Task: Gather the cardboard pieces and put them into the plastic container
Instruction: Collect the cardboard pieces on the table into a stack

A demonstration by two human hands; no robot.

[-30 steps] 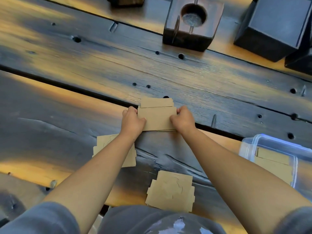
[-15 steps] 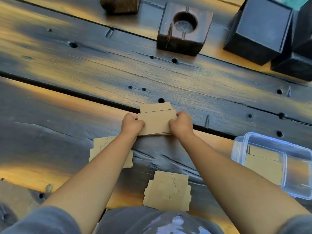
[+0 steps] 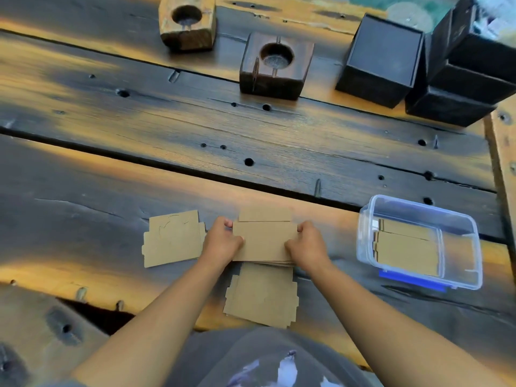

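Observation:
A stack of brown cardboard pieces (image 3: 264,240) is gripped by both hands just above the wooden table. My left hand (image 3: 222,241) clasps its left edge and my right hand (image 3: 307,245) its right edge. Its near edge overlaps a second cardboard pile (image 3: 262,297) lying close to my body. A third cardboard pile (image 3: 173,238) rests flat to the left of my left hand. The clear plastic container (image 3: 365,222) stands to the right with cardboard pieces (image 3: 405,252) inside.
Two wooden blocks with round holes (image 3: 187,26) (image 3: 275,67) and several black boxes (image 3: 382,57) stand along the far side. A blue lid (image 3: 410,280) lies under the container. A dark gap (image 3: 92,317) opens in the table at the near left.
Both hands have brought the held cardboard stack back toward my body, over the near pile. The view has tilted, showing more of the far table.

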